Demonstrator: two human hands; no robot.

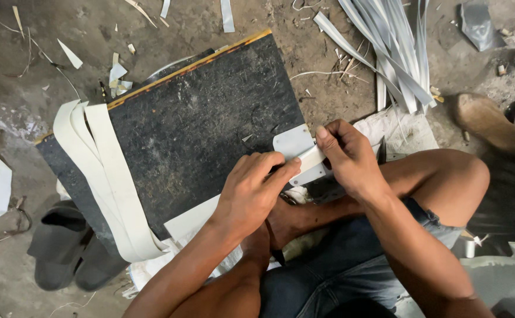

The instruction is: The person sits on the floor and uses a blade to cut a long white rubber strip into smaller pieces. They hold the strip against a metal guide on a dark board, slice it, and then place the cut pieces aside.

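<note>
We found the person seated on the ground with a large black scuffed rectangular board (198, 123) lying flat ahead of both hands, evidently serving as a work surface. A small pale grey rounded-corner plate piece (291, 143) rested on the board's near right corner, directly under the fingertips, in our judgement as a template or backing.

The left hand (251, 191) was closed, fingers curled together and pressing down on a narrow off-white strip of sheet material (311, 158), its thumb extended along the strip. The right hand (347, 154) was likewise closed, pinching the same strip from the far end, thumb uppermost. We judged that this two-handed hold kept the strip taut and steady against the plate. We could not tell whether either hand also held a tool.

To the far left of the left hand, several long cream-coloured bands (107, 176) were draped over the board's edge, seemingly kept within reach. Beyond the right hand, a loose bundle of grey-white cut strips (396, 50) lay on the dirt floor (22, 70). Below and left of the left hand lay a pair of dark sandals (72, 247). Beneath the wrists, a white woven sack (404, 132) covered the ground under the person's folded legs.
</note>
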